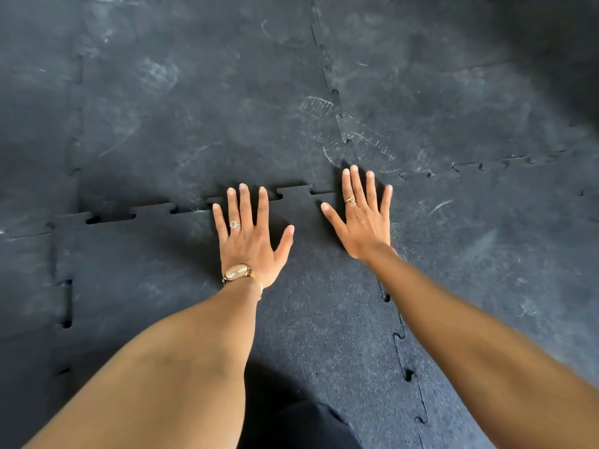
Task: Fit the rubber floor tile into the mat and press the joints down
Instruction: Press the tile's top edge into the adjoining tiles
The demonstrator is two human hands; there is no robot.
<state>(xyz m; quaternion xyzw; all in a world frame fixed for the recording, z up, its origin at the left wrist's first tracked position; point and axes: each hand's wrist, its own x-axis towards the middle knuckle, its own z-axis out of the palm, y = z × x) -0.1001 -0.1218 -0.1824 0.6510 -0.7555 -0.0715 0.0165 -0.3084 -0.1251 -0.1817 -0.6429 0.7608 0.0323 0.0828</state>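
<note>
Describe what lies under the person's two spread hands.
Both the left hand and right hand lie flat on the dark rubber floor tile, fingertips at its far interlocking joint. The joint beneath them is hidden.

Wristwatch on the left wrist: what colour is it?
Gold-toned wristwatch with a pale face, seen in the head view.

- View: you have one camera only, worn on your head, wide-angle.
- Direction: it looks forward and steeply down along both your forearms.
- Range: close; your left hand (251, 234) and right hand (363, 218) sit near mid-frame, flat on the floor mat (194, 108).
- Coverage: mat fills the frame; edges bend from the wide lens.
- Overlap: no second view to share with.
</note>
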